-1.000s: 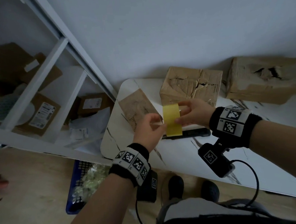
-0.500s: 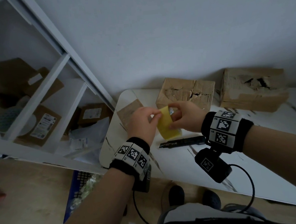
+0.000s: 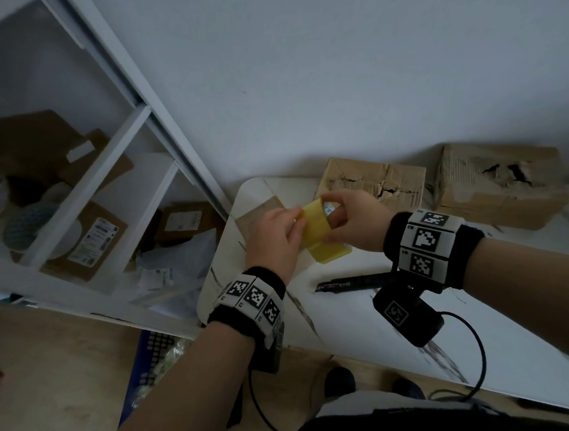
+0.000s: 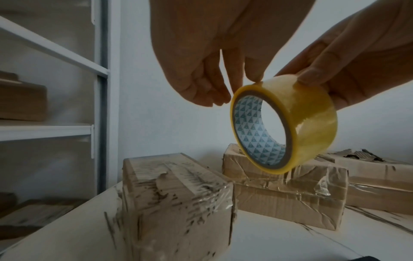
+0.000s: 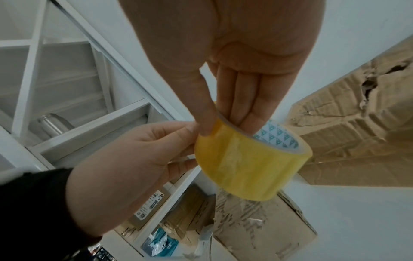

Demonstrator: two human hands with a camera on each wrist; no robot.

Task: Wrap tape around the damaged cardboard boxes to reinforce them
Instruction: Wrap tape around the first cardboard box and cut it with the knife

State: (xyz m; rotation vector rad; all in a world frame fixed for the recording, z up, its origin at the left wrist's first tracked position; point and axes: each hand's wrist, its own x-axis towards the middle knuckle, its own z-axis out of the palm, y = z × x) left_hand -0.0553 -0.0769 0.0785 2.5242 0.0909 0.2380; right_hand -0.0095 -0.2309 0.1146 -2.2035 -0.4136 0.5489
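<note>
A yellow tape roll [image 3: 315,228] hangs in the air over the white table's [image 3: 366,323] left end. My right hand [image 3: 331,220] holds it with fingers [image 5: 243,109] inside the core and the thumb on the outer face. My left hand [image 3: 295,223] pinches at the roll's outer layer [image 5: 223,151] beside that thumb. Below the roll [image 4: 308,123] stands a small cardboard box [image 4: 178,194] covered in clear tape. Behind it lie a torn middle box [image 3: 371,183] and a right box [image 3: 498,185] with a hole in its top.
A black pen-like tool [image 3: 354,281] lies on the table near my right wrist. White shelves [image 3: 84,181] with parcels stand to the left. A blue crate [image 3: 152,360] sits on the floor below them. The wall is close behind the boxes.
Both hands have lifted the roll a little away from me and tilted it, so its patterned core now shows. Both still hold the roll.
</note>
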